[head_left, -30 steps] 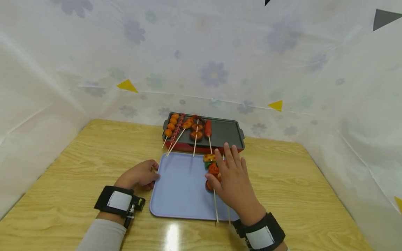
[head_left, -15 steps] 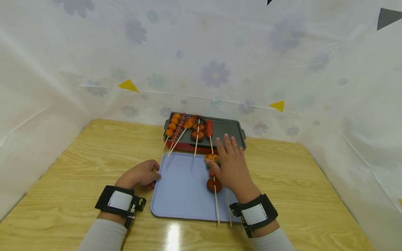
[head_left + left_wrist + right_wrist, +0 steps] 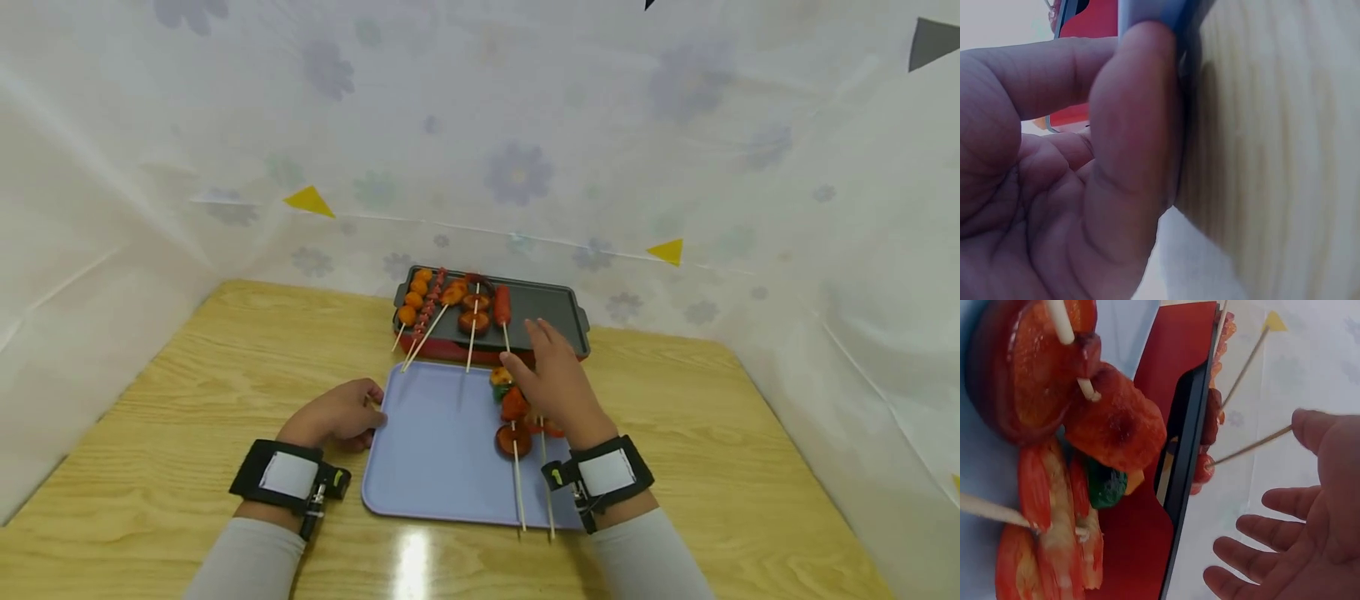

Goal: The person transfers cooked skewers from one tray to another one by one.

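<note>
At the left edge of a pale blue tray (image 3: 427,454), my left hand (image 3: 337,417) grips the rim with its thumb and bent fingers. My right hand (image 3: 564,387) is held above the tray's far right part, fingers spread and nothing in its palm. Below it lie a mixed skewer (image 3: 514,405) with red, green and yellow pieces and a shrimp skewer (image 3: 1054,506), partly hidden by the hand. The right thumb overlaps the stick end of a sausage skewer (image 3: 502,306) in the right wrist view. That sausage rests on a red grill with a dark plate (image 3: 546,307).
Left of the sausage, the grill also bears skewers of orange balls (image 3: 413,299), small pink pieces (image 3: 431,305) and round brown slices (image 3: 474,322). Their sticks reach over its front edge. A wooden table (image 3: 720,450) carries everything, with a flowered sheet (image 3: 517,108) hanging behind.
My right hand has drawn its fingers closer together and turned more sideways above the tray, uncovering more of the two skewers there. The left hand keeps its hold on the rim.
</note>
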Available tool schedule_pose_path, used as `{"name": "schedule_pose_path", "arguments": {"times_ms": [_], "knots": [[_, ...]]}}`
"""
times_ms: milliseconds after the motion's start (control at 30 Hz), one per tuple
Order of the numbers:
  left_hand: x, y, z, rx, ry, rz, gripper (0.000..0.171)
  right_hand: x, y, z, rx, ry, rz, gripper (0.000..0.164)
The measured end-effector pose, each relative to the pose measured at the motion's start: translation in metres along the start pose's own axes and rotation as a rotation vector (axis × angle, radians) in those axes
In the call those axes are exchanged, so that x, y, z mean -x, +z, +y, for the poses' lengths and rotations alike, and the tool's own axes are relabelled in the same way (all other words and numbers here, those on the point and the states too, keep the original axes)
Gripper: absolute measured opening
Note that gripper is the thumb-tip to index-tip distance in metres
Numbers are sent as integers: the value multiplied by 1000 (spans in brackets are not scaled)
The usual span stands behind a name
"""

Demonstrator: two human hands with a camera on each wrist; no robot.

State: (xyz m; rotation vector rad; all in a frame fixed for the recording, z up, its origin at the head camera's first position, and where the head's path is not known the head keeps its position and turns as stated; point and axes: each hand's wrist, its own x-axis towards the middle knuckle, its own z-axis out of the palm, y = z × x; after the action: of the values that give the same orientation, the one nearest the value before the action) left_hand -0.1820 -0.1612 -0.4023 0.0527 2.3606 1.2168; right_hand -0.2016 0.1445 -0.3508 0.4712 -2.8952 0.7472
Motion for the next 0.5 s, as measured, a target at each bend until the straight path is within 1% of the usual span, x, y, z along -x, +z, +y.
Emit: {"name": "schedule_pose_path", "arguments": {"times_ms": [200,500], "knots": [[0,2,1,-6,-12,3,25,-10,6,-6,-51,54,13,65],[1,1,1,-17,-4,0,25,-22,11,-10,-188,147,62,53]]}}
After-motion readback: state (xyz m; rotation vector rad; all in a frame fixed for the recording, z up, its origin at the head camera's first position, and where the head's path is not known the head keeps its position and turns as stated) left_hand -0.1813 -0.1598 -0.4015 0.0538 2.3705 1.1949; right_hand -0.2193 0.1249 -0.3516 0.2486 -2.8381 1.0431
